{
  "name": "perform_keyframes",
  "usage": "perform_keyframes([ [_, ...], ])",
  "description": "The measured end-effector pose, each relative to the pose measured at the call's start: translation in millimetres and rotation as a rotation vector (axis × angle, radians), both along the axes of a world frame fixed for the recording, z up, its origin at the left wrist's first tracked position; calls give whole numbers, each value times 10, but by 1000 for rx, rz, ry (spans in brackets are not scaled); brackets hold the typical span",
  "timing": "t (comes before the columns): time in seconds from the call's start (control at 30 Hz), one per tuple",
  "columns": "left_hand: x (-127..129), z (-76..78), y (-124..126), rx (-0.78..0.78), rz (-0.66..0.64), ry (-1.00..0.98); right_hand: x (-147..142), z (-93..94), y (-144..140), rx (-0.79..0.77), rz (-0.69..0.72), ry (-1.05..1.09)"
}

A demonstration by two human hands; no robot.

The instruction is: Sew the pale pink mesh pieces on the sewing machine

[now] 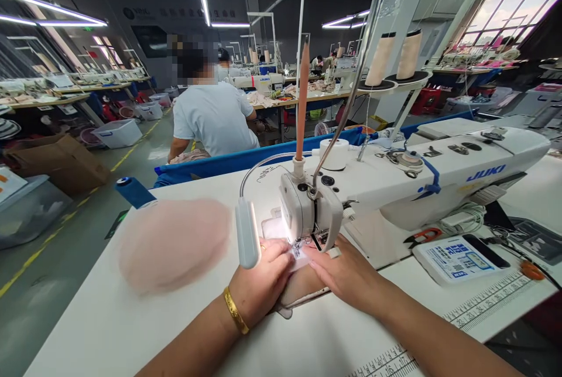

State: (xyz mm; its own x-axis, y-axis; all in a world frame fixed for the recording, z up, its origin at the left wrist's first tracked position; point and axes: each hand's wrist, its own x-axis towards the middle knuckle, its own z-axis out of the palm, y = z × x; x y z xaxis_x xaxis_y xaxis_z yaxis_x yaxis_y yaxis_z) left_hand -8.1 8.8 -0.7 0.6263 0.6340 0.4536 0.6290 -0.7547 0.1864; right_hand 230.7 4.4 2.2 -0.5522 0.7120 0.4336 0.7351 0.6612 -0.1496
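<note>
A white sewing machine (311, 213) stands before me, its needle area lit by a small lamp (248, 233). Under the presser foot lies a small white piece of cloth (298, 260) with dark marks, like a label. My left hand (262, 274), with a gold bracelet at the wrist, presses it from the left, fingers together and bent. From the right, my right hand (351, 274) pinches its edge with the thumb; its other fingers are partly hidden behind the machine head. A blurred pile of sheer pink fabric (175, 245) rests on the table to the left.
A blue thread cone (134, 191) is at the table's left edge. Beige thread cones (380, 61) stand behind the machine. To the right are orange-handled snips (424, 236), a white-and-blue box (459, 259) and a printed ruler (487, 304). A co-worker (211, 113) sits ahead.
</note>
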Motion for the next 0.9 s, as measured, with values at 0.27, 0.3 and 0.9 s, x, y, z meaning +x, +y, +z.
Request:
perform_keyframes([
  [0.27,3,236,-139,-203,205,191,87,15,-12,83,170,127],
  [0.3,7,273,-169,-237,167,178,83,24,-37,52,243,142],
  [0.9,67,151,-209,-197,-19,26,71,60,-95,-174,299,-66],
])
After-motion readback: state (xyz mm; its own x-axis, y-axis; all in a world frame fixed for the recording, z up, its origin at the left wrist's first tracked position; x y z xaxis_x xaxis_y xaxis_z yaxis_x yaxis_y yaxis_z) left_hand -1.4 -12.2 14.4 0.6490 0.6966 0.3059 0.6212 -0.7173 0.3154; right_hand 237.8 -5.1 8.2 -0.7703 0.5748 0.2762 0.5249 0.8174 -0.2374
